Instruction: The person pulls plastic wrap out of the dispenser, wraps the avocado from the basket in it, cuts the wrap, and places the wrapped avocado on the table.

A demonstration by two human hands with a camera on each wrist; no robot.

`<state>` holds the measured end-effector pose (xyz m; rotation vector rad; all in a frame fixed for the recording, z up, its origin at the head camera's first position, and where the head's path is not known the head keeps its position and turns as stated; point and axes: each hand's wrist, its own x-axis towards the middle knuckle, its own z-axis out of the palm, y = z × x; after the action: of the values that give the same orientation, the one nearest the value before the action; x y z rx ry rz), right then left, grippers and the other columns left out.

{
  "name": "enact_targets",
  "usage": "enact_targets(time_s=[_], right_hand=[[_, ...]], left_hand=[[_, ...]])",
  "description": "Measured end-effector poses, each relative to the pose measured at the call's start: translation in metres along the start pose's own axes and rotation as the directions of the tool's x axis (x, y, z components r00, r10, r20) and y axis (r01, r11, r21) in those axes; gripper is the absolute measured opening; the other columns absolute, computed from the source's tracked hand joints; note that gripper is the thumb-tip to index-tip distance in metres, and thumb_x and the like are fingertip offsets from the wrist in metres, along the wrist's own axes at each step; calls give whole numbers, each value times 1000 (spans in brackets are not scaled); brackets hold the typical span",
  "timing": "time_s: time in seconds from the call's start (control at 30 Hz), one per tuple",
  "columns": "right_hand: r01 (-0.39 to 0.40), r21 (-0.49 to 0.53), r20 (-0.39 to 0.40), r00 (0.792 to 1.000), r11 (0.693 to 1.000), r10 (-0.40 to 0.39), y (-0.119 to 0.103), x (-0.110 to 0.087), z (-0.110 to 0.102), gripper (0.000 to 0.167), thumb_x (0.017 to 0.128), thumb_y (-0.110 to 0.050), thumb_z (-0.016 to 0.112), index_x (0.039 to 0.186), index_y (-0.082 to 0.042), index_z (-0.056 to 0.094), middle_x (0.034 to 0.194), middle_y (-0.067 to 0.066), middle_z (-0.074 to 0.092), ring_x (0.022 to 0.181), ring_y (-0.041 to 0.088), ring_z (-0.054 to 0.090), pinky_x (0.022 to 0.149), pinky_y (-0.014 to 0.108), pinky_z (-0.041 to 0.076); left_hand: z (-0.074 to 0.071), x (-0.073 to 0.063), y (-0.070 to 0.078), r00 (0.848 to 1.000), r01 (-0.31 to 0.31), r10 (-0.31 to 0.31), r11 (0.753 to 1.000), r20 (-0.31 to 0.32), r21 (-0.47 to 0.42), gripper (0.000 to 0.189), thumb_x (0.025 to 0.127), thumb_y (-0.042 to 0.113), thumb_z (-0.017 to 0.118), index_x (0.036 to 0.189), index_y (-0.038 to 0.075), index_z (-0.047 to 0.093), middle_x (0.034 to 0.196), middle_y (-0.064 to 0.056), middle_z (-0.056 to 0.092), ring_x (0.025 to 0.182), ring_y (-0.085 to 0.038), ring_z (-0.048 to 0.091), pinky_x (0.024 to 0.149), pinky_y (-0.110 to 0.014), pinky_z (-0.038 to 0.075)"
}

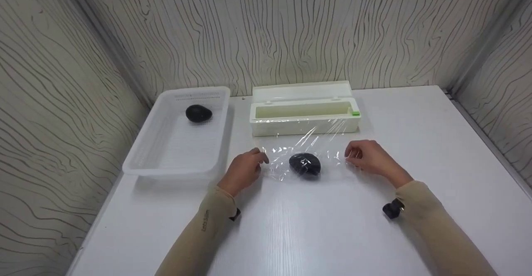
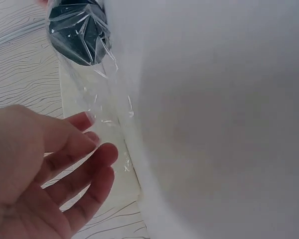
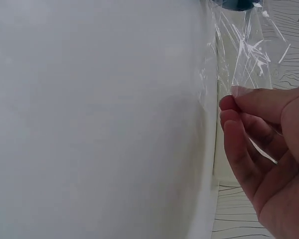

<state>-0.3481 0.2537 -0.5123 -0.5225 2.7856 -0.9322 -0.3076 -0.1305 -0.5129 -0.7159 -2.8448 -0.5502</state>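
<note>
A sheet of clear cling film (image 1: 277,163) stretches from the front of a white dispenser box (image 1: 266,127) toward me, lying over a dark avocado (image 1: 305,164). My left hand (image 1: 245,168) pinches the film's left edge. At the opposite edge, my right hand (image 1: 369,158) holds the film between thumb and forefinger, its other fingers loosely bent, as the right wrist view shows. Wrinkled film clings around the avocado (image 2: 79,32) in the left wrist view. The dispenser's lid (image 1: 303,91) is raised, and a green slider (image 1: 355,113) sits at its right end.
A white plastic basket (image 1: 174,171) stands on the left side of the white table (image 1: 274,234), holding a second dark avocado (image 1: 198,113). Wood-patterned walls (image 1: 291,30) enclose the table at the back and sides.
</note>
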Motion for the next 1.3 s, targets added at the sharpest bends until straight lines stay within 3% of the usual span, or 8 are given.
enact_targets(time_s=[0.13, 0.27, 0.43, 0.53, 0.7, 0.83, 1.0, 1.3], right_hand=[[22, -35, 11, 1000, 999, -22, -3, -1, -6, 13, 85, -9, 72, 97, -9, 69, 84, 3, 67, 71, 15, 58, 62, 27, 48], [64, -74, -98, 993, 995, -71, -13, -5, -17, 26, 84, -6, 71, 110, -7, 67, 99, 8, 65, 85, 22, 61, 70, 31, 49], [183, -100, -225, 953, 978, -201, -33, -7, -22, 29, 86, 5, 61, 110, -9, 67, 106, 7, 66, 97, 27, 62, 78, 43, 56], [251, -105, -236, 934, 962, -269, -44, -5, -18, 28, 85, 7, 59, 104, -10, 70, 101, 6, 68, 96, 26, 64, 81, 45, 56], [325, -151, -175, 921, 933, -349, -60, -1, -2, 23, 88, -6, 67, 110, -13, 70, 110, 6, 69, 107, 29, 63, 90, 48, 53], [371, -200, -33, 922, 907, -385, -71, 2, 15, 44, 85, -28, 75, 125, -15, 64, 125, 5, 64, 120, 28, 58, 100, 50, 48], [379, -253, 44, 924, 890, -381, -79, 4, 30, 62, 75, -40, 82, 128, -16, 63, 116, 3, 65, 103, 22, 64, 86, 43, 53], [342, -210, 32, 939, 916, -343, -79, 4, 37, 55, 74, -31, 84, 122, -15, 63, 108, 2, 64, 87, 18, 65, 75, 33, 53]], left_hand=[[-1, -1, 1, 1000, -12, 12, 1000, 16, 26, 24, 82, -2, 64, 99, 12, 72, 94, -2, 65, 82, -19, 65, 69, -35, 54], [-5, -1, 0, 1000, -10, 9, 1000, 7, 28, 14, 85, 8, 66, 95, 15, 73, 111, -1, 63, 99, -21, 63, 79, -38, 54], [-9, 1, 5, 999, -38, 39, 998, -19, 55, 7, 86, 16, 67, 91, 17, 70, 123, 2, 60, 115, -20, 57, 90, -42, 51], [-9, 5, 14, 996, -85, 85, 992, 3, 89, 20, 88, 21, 67, 108, 19, 66, 131, 4, 58, 126, -18, 53, 100, -43, 47], [-2, 14, 32, 987, -149, 143, 986, 79, 80, 61, 91, 37, 67, 145, 21, 43, 147, 3, 50, 137, -19, 45, 113, -44, 38], [8, 23, 43, 982, -149, 135, 984, 133, 100, 77, 88, 50, 67, 151, 24, 34, 144, 3, 53, 134, -18, 48, 114, -43, 37], [16, 30, 52, 979, -156, 132, 975, 153, 161, 75, 85, 53, 69, 147, 22, 41, 129, 3, 63, 122, -17, 57, 110, -42, 40], [22, 31, 56, 978, -182, 165, 974, 128, 135, 59, 85, 37, 74, 137, 18, 53, 123, 2, 62, 113, -16, 61, 103, -37, 47]])
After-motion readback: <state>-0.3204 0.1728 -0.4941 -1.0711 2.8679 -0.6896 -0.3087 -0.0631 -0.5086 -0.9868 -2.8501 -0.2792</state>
